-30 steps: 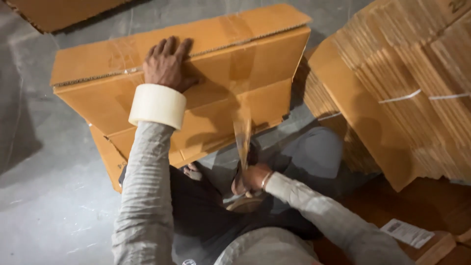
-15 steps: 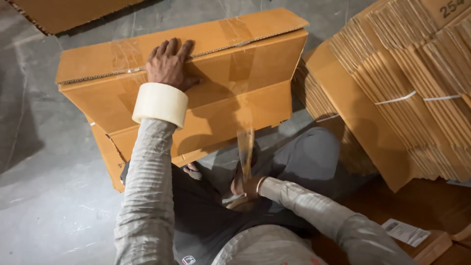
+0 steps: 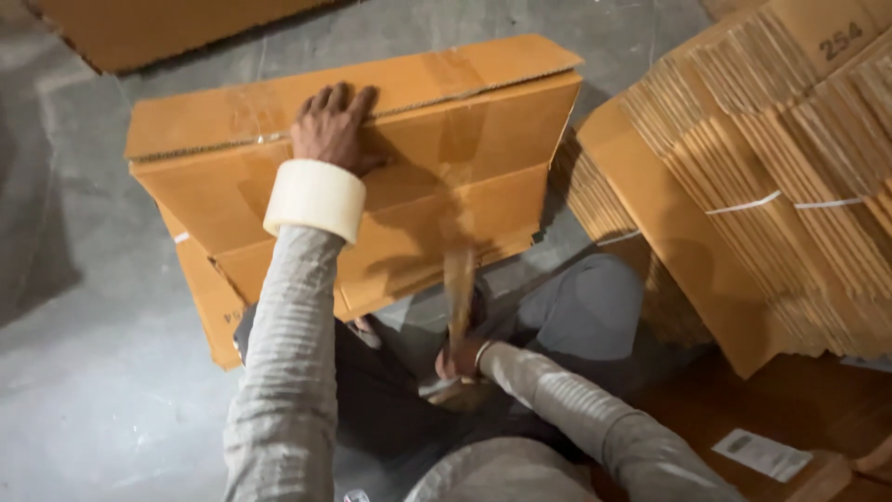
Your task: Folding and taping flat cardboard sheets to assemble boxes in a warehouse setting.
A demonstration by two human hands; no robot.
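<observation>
Brown corrugated board fills the middle of the view, and the left hand lies on it with fingers spread and hooked over the top edge of the cardboard box, which stands on its side on the grey floor. A roll of pale tape rides on that wrist like a bracelet. Lower down, near the lap, the right hand is closed on the end of a clear tape strip that runs up to the box's face. To lay it well, I judge the strip should be kept taut and straight while the left hand steadies the box. At the right lean bundles of flat cartons tied with white string, just beside the box.
</observation>
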